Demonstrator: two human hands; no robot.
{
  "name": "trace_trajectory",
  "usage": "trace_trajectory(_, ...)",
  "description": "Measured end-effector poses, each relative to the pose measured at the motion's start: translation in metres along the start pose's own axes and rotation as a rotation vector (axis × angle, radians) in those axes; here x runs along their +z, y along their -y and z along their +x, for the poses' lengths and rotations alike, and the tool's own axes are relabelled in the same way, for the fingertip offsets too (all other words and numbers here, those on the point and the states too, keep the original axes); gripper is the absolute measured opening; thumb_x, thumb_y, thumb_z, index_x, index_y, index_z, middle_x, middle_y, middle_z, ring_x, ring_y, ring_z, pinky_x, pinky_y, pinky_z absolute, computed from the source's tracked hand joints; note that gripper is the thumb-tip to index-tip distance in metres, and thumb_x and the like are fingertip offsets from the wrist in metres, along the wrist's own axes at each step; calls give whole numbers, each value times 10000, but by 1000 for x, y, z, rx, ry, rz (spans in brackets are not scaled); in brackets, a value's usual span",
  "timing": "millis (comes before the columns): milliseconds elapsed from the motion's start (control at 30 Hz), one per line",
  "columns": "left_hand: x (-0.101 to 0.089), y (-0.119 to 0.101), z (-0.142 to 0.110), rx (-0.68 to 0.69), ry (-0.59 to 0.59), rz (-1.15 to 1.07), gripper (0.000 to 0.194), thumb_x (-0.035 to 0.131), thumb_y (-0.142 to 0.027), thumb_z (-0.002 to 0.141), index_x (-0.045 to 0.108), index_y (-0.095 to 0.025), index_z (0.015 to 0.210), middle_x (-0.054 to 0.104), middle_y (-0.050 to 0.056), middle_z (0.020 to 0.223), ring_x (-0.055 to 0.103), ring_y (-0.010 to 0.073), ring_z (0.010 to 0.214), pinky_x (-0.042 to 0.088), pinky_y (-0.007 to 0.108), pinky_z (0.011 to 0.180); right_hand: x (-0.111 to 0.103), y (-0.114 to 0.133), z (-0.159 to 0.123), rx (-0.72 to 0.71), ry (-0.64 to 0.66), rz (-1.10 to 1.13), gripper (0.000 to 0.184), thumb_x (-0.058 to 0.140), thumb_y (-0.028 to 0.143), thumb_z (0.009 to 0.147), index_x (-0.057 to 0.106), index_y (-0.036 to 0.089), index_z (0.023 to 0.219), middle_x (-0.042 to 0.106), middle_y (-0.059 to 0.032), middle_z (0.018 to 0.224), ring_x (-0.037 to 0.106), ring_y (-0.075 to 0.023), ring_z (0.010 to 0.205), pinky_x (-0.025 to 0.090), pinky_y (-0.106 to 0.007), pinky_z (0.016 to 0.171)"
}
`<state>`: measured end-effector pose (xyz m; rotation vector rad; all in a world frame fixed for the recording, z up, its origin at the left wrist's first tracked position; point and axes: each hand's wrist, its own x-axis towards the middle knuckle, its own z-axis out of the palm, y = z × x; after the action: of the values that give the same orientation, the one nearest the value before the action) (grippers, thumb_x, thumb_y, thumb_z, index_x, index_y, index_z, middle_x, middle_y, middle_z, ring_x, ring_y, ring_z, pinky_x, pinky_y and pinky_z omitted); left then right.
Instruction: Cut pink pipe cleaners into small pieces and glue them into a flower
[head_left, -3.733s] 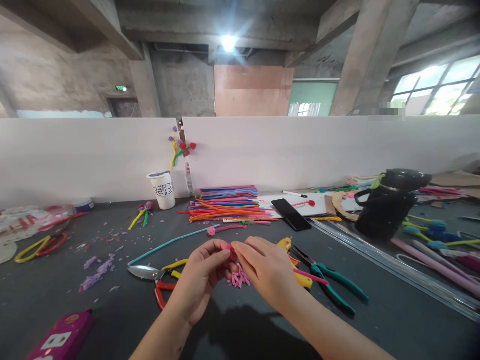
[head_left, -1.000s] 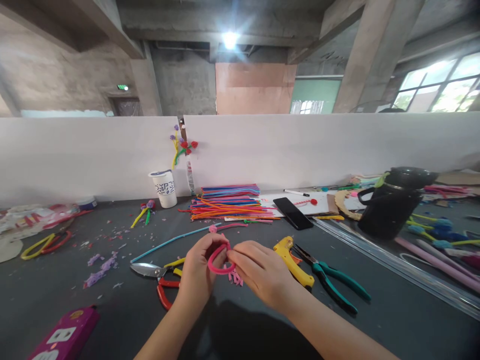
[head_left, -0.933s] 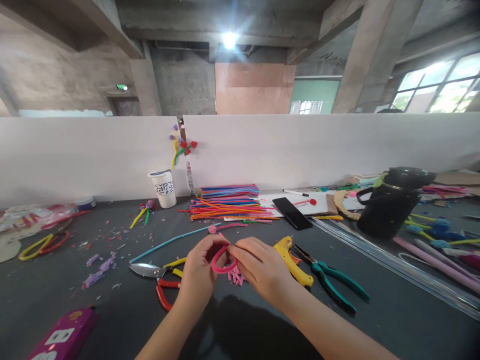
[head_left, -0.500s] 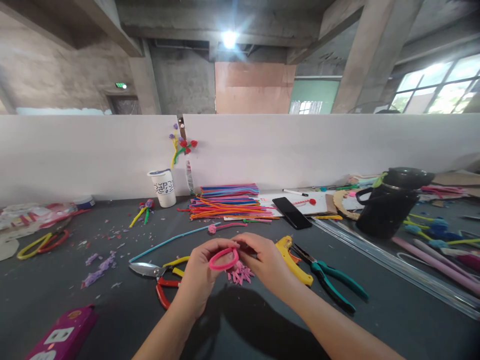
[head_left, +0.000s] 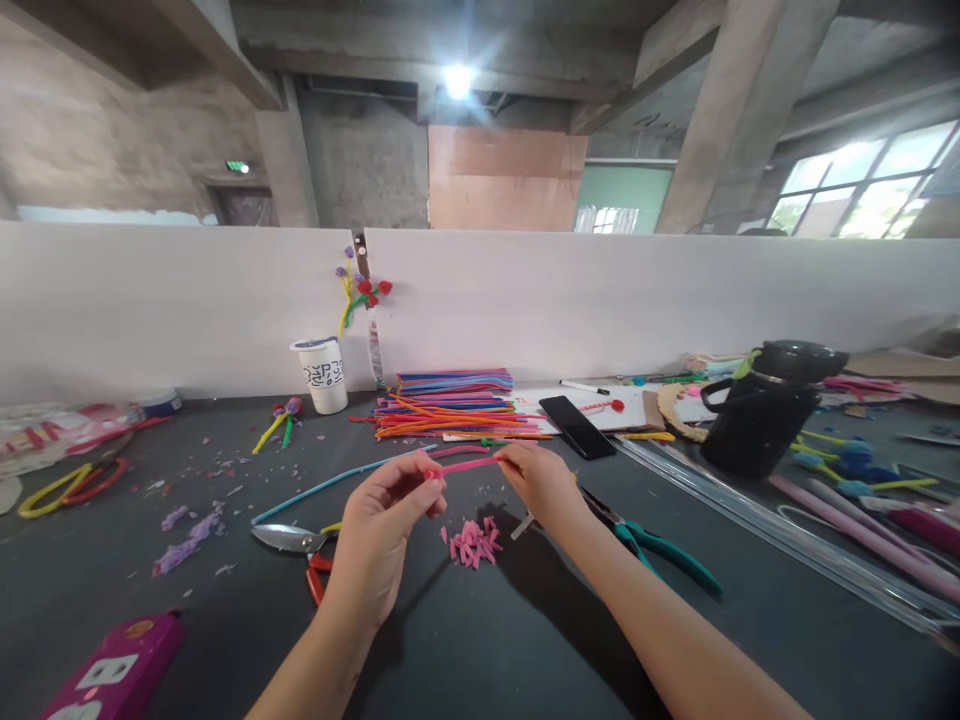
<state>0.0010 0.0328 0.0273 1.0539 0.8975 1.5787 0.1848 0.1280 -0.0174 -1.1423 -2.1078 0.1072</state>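
A pink pipe cleaner (head_left: 466, 466) is stretched nearly level between my two hands above the table. My left hand (head_left: 386, 520) pinches its left end, where a small pink bit shows between thumb and forefinger. At the other end, the fingertips of my right hand (head_left: 541, 485) are closed on it. Below and between the hands lies a heap of short pink pipe cleaner pieces (head_left: 472, 543). Scissors (head_left: 289, 539) with red and yellow handles are partly hidden behind my left forearm. Green-handled pliers (head_left: 667, 555) lie beyond my right forearm.
Bundled coloured pipe cleaners (head_left: 450, 410) lie at the back, beside a white paper cup (head_left: 322, 378) and a phone (head_left: 576, 427). A black jug (head_left: 765, 410) and clear tubes (head_left: 742, 525) are to the right. A purple power strip (head_left: 112, 670) sits front left.
The pink pipe cleaner was bent in a loop between my hands and is now pulled out straight. My hands have moved apart, uncovering the heap of pink pieces.
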Motion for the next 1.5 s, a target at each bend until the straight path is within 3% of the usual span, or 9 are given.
trace_trajectory(67,0,2,1,3,3,49,86,673,-168,653,635,-174,730,583,-38,625,518,62,557,403,153,538,-4,11,-2,3,-10,32,107,507,145,817,611,156,840,629,-58,825,576,-153,723,463,-320,687)
trace_trajectory(233,1,5,2,-11,61,214,90,663,-173,646,647,-183,734,583,-42,600,527,79,553,423,179,554,-20,58,-15,-78,60,234,411,434,92,814,468,256,1189,624,-24,1007,585,-100,659,476,-223,599)
trace_trajectory(433,5,5,-1,-79,126,195,87,658,-167,635,644,-173,721,590,-31,613,523,88,575,424,189,572,-28,78,-18,-26,218,663,278,454,136,844,533,221,1097,603,-38,1034,576,-144,918,477,-246,744)
trace_trajectory(633,7,2,-3,-122,134,104,68,650,-143,627,652,-150,695,574,-20,594,483,68,526,383,163,515,-24,71,-19,-179,93,438,91,458,193,869,536,185,915,609,-11,804,573,-111,704,446,-187,591)
trace_trajectory(1067,0,1,1,-282,136,-81,76,626,-109,610,619,-139,679,523,-35,596,413,42,499,328,135,487,-20,57,-19,-487,-10,67,187,355,136,875,533,168,823,502,-25,664,427,-141,626,331,-245,552)
trace_trajectory(1200,-1,5,3,-176,121,228,80,662,-213,644,591,-176,655,489,-53,540,407,71,479,317,170,471,-19,57,-21,-531,-22,-33,193,355,145,874,547,147,880,550,-51,700,439,-155,639,348,-260,559)
trace_trajectory(1300,-5,6,5,59,104,623,70,616,-266,696,635,-199,684,542,-25,536,472,122,506,344,214,493,-20,55,-22,-544,-8,-111,211,349,130,873,559,139,883,569,-72,734,455,-167,659,367,-278,582)
trace_trajectory(1400,-8,5,6,288,189,877,115,560,-224,726,672,-224,700,628,4,637,539,157,593,375,239,569,-20,48,-19,-566,33,-174,206,366,108,865,566,145,898,576,-77,769,481,-173,709,389,-288,628)
trace_trajectory(1500,-11,4,9,317,272,976,137,537,-188,726,658,-228,677,635,5,645,549,169,604,377,247,579,-20,41,-16,-590,76,-222,199,383,98,860,565,151,920,580,-74,794,492,-170,741,399,-286,656)
